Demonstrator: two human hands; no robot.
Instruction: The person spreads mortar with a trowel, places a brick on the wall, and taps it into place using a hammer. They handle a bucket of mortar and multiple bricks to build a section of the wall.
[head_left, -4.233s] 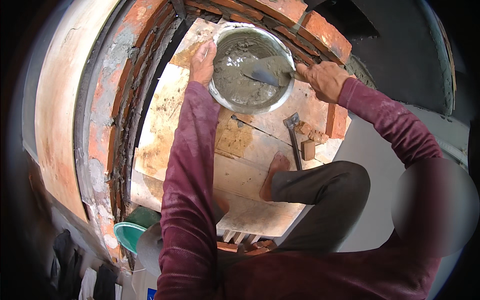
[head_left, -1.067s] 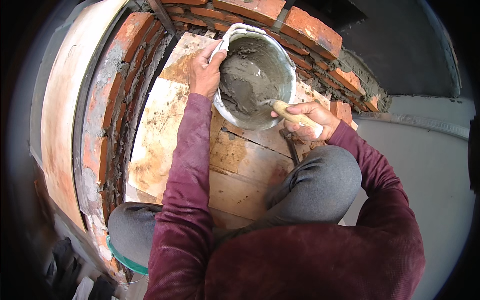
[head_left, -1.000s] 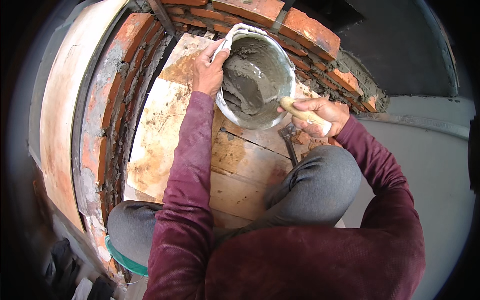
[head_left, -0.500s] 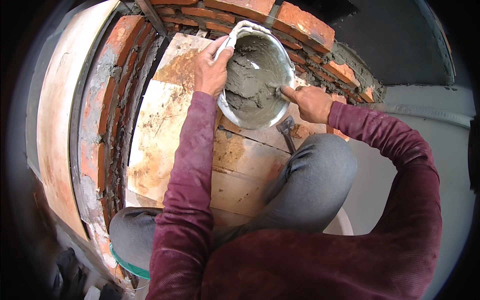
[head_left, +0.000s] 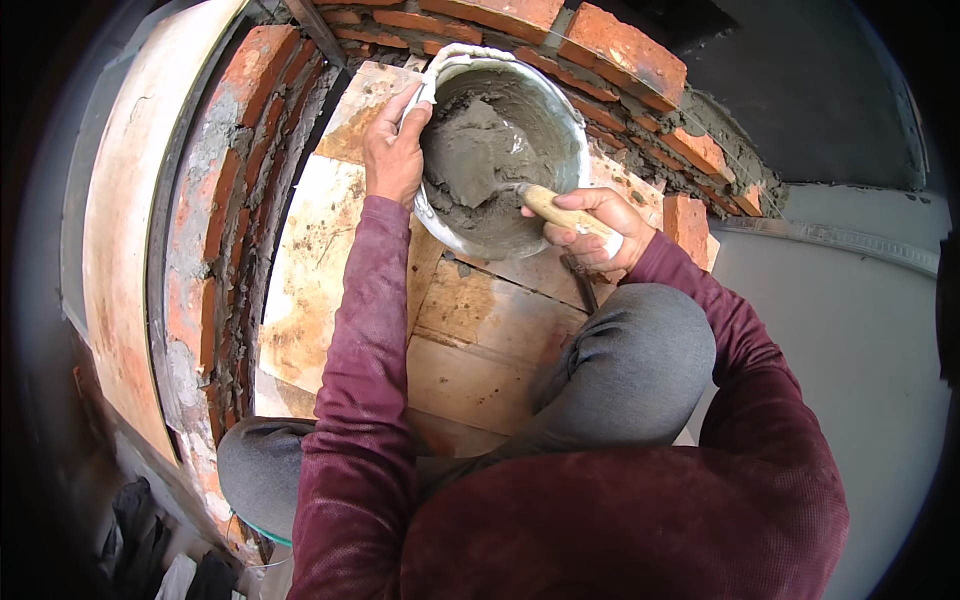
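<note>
On the worn wooden boards (head_left: 470, 375), in front of the person, is a round whitish bucket (head_left: 572, 125), its mouth facing upward and its rim smeared pale; whether it stands flat or is tilted cannot be told. Inside the bucket is wet grey mortar (head_left: 470, 150), heaped toward the middle and coated up the wall. A trowel (head_left: 550, 206) reaches in over the bucket's lower right rim, its metal neck running into the mortar and its blade hard to make out there. The right hand (head_left: 618, 228) is closed around the trowel's pale wooden handle, just beside the bucket. The left hand (head_left: 393, 155) grips the bucket's left rim, thumb on top and fingers round the outside. Below and right of the bucket, a dark tool handle (head_left: 580, 283) lies on the boards, partly hidden by the right hand and a knee (head_left: 640, 365) in grey trousers. Right of the bucket is a single orange brick (head_left: 685, 230). Beyond the bucket curves a brick wall (head_left: 625, 60) with mortar in its joints, and well to the bucket's left runs another brick wall (head_left: 205, 200), with a wooden panel (head_left: 140, 230) outside it
</note>
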